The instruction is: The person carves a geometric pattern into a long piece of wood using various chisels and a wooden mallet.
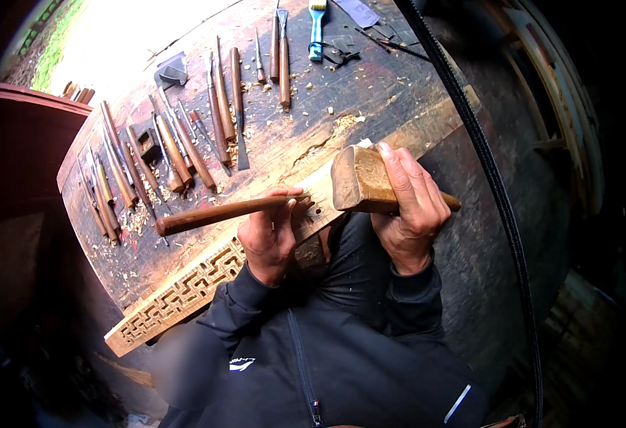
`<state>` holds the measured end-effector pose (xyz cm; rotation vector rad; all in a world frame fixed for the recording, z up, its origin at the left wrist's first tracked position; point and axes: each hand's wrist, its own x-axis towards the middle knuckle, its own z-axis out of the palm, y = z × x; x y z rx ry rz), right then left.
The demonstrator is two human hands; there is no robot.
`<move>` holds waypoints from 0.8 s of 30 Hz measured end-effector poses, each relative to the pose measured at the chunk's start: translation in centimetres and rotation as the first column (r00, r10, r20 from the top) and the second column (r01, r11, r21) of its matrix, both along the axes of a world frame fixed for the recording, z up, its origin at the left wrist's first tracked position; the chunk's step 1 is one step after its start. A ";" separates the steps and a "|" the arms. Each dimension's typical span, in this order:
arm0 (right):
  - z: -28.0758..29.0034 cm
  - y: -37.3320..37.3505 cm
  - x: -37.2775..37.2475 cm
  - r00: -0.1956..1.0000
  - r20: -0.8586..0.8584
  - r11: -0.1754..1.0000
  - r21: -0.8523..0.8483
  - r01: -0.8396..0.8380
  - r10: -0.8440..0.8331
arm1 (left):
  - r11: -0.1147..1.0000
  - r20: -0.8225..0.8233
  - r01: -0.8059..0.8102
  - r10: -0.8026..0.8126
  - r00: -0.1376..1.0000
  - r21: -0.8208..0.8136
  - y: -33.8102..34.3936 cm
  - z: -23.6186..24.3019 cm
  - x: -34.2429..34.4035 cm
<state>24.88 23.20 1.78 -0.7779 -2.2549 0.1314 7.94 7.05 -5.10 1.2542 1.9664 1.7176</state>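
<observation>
Tool-strewn bench point(384, 89), left grip point(266, 235) holding wooden handle point(209, 215) above carved board point(184, 291), right grip point(414, 207) around mallet point(361, 180)

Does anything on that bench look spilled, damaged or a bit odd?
Yes, two things. Pale wood chips lie strewn across the tabletop among the tools, so it looks untidy. Also, a dark, jagged line, probably a crack, breaks the surface just beyond the carved wooden board.

Wooden mallet point(359, 182), brown-handled tool point(220, 214), carved board point(199, 282)
The board slants from eight to two o'clock; tool handle toward nine, mallet's toward three.
</observation>
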 end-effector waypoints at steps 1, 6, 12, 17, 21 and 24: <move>0.0 0.0 0.1 1.000 -0.001 1.000 -0.003 0.001 -0.001 | 1.000 -0.032 0.005 -0.006 0.999 -0.019 0.0 0.2 -0.1; 0.2 -0.1 -0.1 1.000 -0.012 1.000 -0.019 -0.001 0.001 | 0.999 -0.050 -0.042 0.044 0.998 0.031 0.2 -0.7 0.0; 0.2 0.0 0.0 1.000 -0.013 1.000 -0.019 -0.002 0.002 | 0.998 -0.059 -0.050 0.052 0.997 0.042 0.4 -0.9 0.1; -0.2 0.1 0.1 0.999 -0.052 0.999 -0.032 -0.007 0.005 | 0.998 -0.105 -0.049 0.054 0.993 0.046 0.7 -0.7 0.0; 0.2 -0.1 -0.3 0.997 -0.073 0.999 -0.039 -0.023 0.020 | 0.999 -0.225 -0.035 0.036 0.974 0.010 1.2 0.0 -0.1; -0.2 0.1 -0.1 0.999 -0.047 1.000 0.001 -0.020 0.020 | 0.998 -0.280 -0.014 -0.003 0.960 -0.056 2.2 1.4 -0.2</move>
